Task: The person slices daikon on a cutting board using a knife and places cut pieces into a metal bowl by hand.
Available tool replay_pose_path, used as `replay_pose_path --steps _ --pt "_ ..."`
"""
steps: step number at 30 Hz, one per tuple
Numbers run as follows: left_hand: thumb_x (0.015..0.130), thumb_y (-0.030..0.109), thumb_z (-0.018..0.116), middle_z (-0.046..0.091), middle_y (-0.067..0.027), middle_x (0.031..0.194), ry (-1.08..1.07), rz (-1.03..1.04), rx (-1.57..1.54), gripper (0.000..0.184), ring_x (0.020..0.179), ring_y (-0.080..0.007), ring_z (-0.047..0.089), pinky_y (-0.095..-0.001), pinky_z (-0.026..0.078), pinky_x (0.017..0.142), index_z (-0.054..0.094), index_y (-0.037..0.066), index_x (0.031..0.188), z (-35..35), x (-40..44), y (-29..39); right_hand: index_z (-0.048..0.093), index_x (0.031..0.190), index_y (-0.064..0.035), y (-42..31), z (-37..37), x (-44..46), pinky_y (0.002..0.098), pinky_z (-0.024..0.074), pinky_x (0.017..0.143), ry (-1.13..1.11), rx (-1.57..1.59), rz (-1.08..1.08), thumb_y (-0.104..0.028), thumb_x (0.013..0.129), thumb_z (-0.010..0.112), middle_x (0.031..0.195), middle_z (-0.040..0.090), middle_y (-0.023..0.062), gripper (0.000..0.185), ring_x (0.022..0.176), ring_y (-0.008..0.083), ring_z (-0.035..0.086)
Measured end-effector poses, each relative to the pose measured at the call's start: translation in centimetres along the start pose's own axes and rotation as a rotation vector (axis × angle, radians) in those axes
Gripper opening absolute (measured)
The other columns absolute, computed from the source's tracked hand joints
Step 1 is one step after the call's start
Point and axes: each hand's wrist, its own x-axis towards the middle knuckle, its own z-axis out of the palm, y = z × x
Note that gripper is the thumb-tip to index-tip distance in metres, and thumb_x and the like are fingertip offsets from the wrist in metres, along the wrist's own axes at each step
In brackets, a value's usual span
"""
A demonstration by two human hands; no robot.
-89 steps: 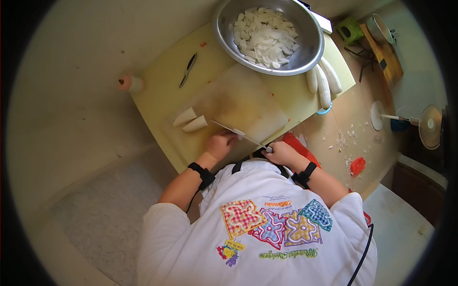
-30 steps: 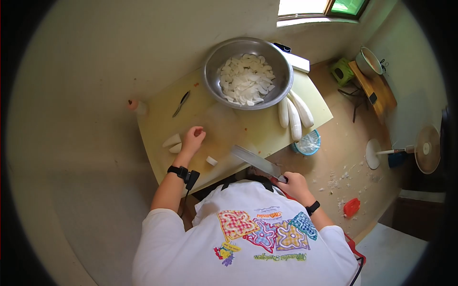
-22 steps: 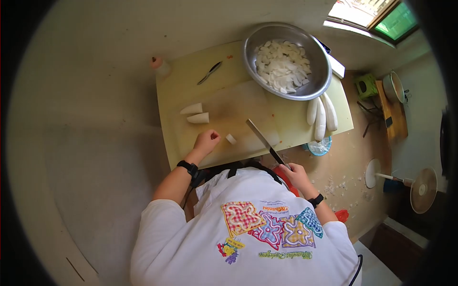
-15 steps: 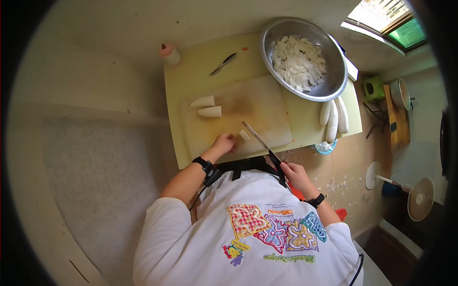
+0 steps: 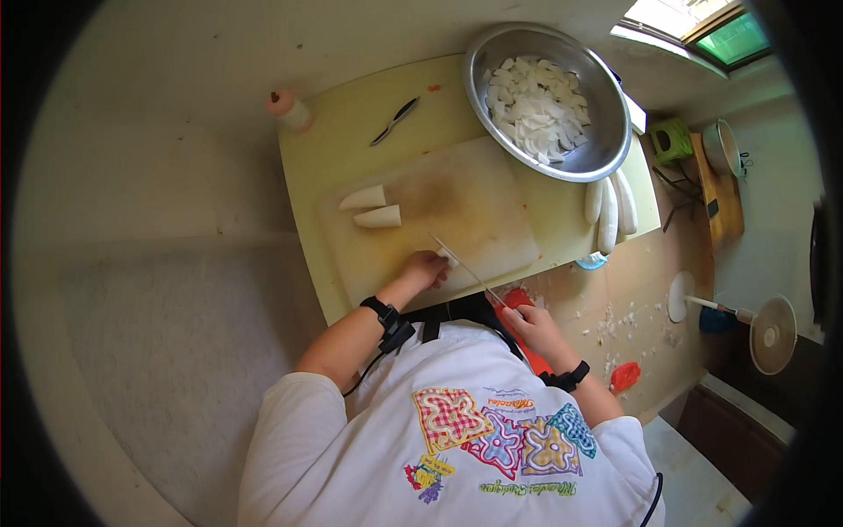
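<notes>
My left hand (image 5: 426, 270) is closed on a small piece of white radish (image 5: 447, 257) near the front edge of the cutting board (image 5: 474, 189). In my right hand (image 5: 536, 331) is a knife (image 5: 470, 271) gripped by its handle, its blade lying over the board right at the piece. Whether the edge has entered the piece I cannot tell. Two tapered radish pieces (image 5: 378, 216) lie farther back on the board's left part. A large metal bowl (image 5: 622, 145) at the back right holds many white radish slices (image 5: 537, 110).
Several whole peeled radishes (image 5: 608, 215) lie at the table's right edge. A peeler (image 5: 395, 121) and a pink-capped bottle (image 5: 290, 111) are at the back left. White scraps litter the floor (image 5: 632, 321), and a fan (image 5: 773, 334) stands to the right.
The knife's blade has swung flatter and come in against the small radish piece. My left fingers have moved right and closed on that piece. The whole view has shifted slightly.
</notes>
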Motion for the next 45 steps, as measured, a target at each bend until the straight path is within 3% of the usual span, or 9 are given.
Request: replay_pose_path --steps 6,9,18,33,45 --pt "0.099 0.036 0.057 0.069 -0.0062 0.076 -0.032 -0.016 0.006 0.034 0.057 -0.0160 0.064 -0.0299 0.050 0.049 0.068 0.004 0.093 -0.4 -0.2 0.5 0.067 0.088 0.0047 0.3 0.4 0.2 0.0417 0.0467 0.062 -0.005 0.014 0.013 -0.046 0.097 0.060 0.071 0.062 0.0226 0.052 0.063 0.0317 0.059" --pt "0.097 0.031 0.059 0.069 -0.0091 0.077 -0.004 -0.042 -0.038 0.032 0.055 -0.0189 0.065 -0.0326 0.049 0.048 0.068 0.001 0.093 -0.2 -0.4 0.7 0.067 0.088 0.0055 0.0 0.2 0.2 0.0421 0.0470 0.064 -0.008 0.017 0.026 -0.046 0.097 0.059 0.072 0.062 0.0240 0.053 0.065 0.0329 0.060" --pt "0.099 0.035 0.056 0.071 -0.0054 0.082 -0.046 -0.112 -0.008 0.032 0.062 -0.0173 0.068 -0.0328 0.050 0.050 0.067 0.006 0.097 -0.6 0.4 0.4 0.065 0.087 0.0088 -1.4 -1.3 0.8 0.0433 0.0470 0.065 -0.100 -0.055 0.025 -0.048 0.100 0.055 0.072 0.062 0.0261 0.059 0.065 0.0340 0.059" --pt "0.099 0.035 0.057 0.072 -0.0060 0.085 -0.166 -0.195 -0.022 0.031 0.064 -0.0167 0.069 -0.0329 0.051 0.052 0.068 0.007 0.102 -1.3 1.2 0.4 0.063 0.083 0.0073 0.4 -0.7 2.3 0.0425 0.0461 0.062 -0.174 -0.051 -0.003 -0.048 0.100 0.055 0.066 0.061 0.0222 0.058 0.061 0.0318 0.058" --pt "0.099 0.032 0.058 0.070 -0.0070 0.083 -0.121 -0.108 -0.082 0.028 0.063 -0.0179 0.067 -0.0338 0.053 0.055 0.069 0.005 0.101 -1.2 0.3 0.2 0.059 0.078 0.0056 -0.6 0.5 4.4 0.0454 0.0447 0.059 -0.163 -0.084 -0.006 -0.048 0.100 0.054 0.065 0.059 0.0244 0.058 0.061 0.0392 0.058"
